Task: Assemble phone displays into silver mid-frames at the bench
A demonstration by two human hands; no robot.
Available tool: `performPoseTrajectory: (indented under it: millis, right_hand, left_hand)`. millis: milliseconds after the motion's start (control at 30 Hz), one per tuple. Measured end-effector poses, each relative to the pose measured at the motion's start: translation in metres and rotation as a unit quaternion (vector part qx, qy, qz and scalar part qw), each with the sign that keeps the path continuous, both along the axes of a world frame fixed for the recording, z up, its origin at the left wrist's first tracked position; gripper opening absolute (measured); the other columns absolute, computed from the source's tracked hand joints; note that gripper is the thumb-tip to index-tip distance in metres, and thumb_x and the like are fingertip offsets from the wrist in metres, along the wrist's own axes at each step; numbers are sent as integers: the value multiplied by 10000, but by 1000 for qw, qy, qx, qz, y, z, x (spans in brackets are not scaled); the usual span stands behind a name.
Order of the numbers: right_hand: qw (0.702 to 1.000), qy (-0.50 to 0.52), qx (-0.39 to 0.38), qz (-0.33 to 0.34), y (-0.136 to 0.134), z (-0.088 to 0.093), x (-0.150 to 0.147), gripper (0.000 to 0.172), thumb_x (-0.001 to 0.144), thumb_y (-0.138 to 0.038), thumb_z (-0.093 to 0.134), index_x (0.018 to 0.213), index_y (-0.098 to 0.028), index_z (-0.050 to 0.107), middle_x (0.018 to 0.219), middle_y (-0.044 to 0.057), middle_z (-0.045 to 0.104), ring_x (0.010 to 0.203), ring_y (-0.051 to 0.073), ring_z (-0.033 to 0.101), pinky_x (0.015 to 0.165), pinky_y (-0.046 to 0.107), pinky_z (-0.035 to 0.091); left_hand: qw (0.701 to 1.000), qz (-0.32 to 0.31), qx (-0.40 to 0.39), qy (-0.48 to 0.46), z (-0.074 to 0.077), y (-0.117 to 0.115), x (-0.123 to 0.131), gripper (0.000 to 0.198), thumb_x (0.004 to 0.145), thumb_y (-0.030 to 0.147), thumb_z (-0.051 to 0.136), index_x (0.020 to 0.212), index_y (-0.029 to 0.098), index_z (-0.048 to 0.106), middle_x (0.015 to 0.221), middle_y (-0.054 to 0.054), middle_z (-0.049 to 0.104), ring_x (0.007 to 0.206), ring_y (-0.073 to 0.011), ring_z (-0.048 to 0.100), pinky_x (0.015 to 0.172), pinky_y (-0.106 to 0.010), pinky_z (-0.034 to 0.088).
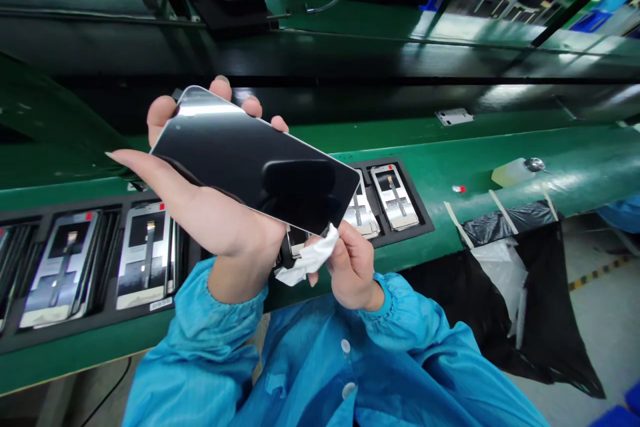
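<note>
My left hand [200, 207] holds a phone screen panel [240, 154], its dark glossy face turned up toward me and tilted down to the right. The fingertips curl over the far edge and the thumb lies along the near left side. My right hand [353, 267] pinches a crumpled white cloth [313, 257] against the panel's lower right corner. Beneath the hands, black trays hold more screen panels [145, 257], backs up with a flex cable on each; part of this row is hidden by my hands.
A black tray [425, 214] sits on the green bench [430, 167]. Right of it are a bottle with yellowish liquid [513, 172], a small red-and-white piece [459, 189] and a taped black bag [545, 300] hanging off the edge. A silvery part [454, 116] lies on the conveyor behind.
</note>
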State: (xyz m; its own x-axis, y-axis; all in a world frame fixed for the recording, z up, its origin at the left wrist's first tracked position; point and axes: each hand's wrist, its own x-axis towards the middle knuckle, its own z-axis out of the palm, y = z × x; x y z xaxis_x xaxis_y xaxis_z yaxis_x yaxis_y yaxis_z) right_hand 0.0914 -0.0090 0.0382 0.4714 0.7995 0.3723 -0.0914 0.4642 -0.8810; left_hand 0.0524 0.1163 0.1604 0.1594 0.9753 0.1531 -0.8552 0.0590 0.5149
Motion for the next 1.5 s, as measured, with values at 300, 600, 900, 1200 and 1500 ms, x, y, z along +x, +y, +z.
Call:
performPoseTrajectory:
  millis: [300,600,900,1200,1500]
  right_hand:
    - [993,75,45,-82,-1,2,-6,360,1179,-598,578,1011,-281,573,743,-54,571,428,115,416,390,256,364]
    - [997,10,-10,-77,8,8,-4,486,1096,-753,677,997,-292,562,602,-46,631,462,182,617,440,308,509]
    - [996,-10,-56,-74,8,10,7,561,1049,-745,734,771,-273,614,502,-14,618,364,172,566,353,294,436]
    - [965,-222,-64,-124,-6,-4,52,468,1024,-675,752,809,-260,733,630,20,701,536,206,641,529,348,562]
    - [813,-202,-254,-484,-55,-31,271,648,1025,-807,601,986,-170,710,766,59,673,673,235,673,707,413,619]
  left_hand:
    - [999,-26,33,-23,-2,5,-9,665,1167,652,-178,1258,300,379,1278,-32,609,979,-126,714,874,-261,600]
    - [999,49,2,21,10,-7,-1,645,1204,608,-112,1150,304,455,1148,-2,697,881,-155,736,696,-284,591]
    - [998,64,9,15,7,-8,4,685,1196,644,-104,1177,284,478,1089,-6,727,841,-143,752,700,-263,605]
    - [1000,15,12,18,-6,10,5,625,1187,690,-62,1217,282,410,1214,-55,681,920,-158,740,790,-273,597]
    - [999,-44,18,26,-13,18,4,568,1240,627,80,1299,249,500,1178,-91,808,915,-194,837,764,-306,686]
